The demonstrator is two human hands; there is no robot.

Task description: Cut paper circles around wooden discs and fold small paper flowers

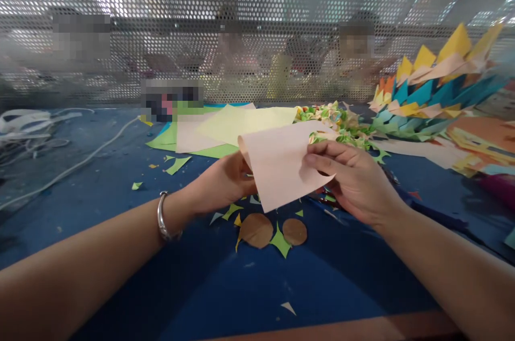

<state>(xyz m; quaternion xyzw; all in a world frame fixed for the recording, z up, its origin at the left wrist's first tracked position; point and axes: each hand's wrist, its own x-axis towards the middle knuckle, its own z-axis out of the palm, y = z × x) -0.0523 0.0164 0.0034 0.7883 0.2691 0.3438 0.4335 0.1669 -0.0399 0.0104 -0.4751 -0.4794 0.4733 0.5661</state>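
Both of my hands hold up a pale pink sheet of paper (277, 164) above the blue table (132, 255). My left hand (223, 183), with a silver bracelet on its wrist, grips the sheet's left edge, fingers closed behind it. My right hand (354, 177) pinches the right side, fingers curled over the front. Under the sheet lie two brown paper discs (257, 230) and green paper scraps (280, 242).
Flat sheets of yellow, pink and green paper (225, 126) lie behind. A heap of small folded pieces (333, 118) and a spiky folded paper model (430, 89) sit to the right. White cords (60, 169) run at the left. People sit beyond a perforated metal screen (257, 24).
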